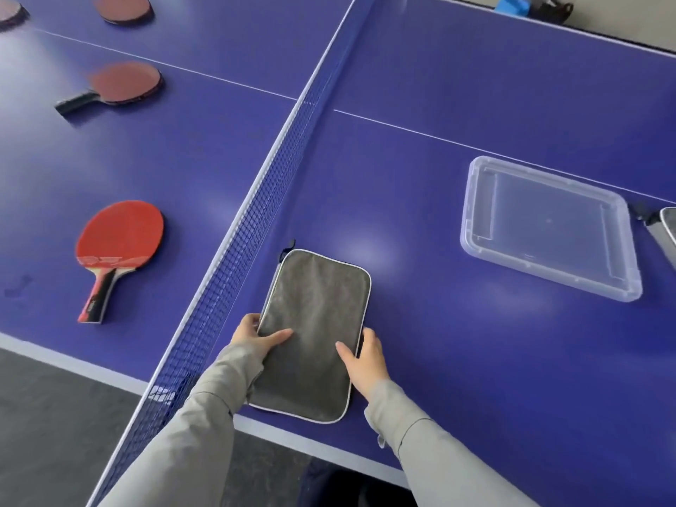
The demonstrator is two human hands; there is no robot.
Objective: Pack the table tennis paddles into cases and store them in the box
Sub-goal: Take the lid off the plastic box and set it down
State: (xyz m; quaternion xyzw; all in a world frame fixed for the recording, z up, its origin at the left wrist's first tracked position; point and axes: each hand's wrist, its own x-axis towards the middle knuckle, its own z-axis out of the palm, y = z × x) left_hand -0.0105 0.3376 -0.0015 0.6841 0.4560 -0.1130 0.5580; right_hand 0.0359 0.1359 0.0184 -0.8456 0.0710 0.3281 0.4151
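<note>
L grip (256, 338) + R grip (365, 358) clamped on edges of grey case (314, 323), btm centre, flat on table (457, 342); clear box (467, 228) mid-right.

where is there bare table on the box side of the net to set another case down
Widest bare patch: between the grey case and the clear box, running to the near edge of the table. Also beyond the grey case, between the net and the white centre line. Tight at the box's right, where a second case sits.
</note>
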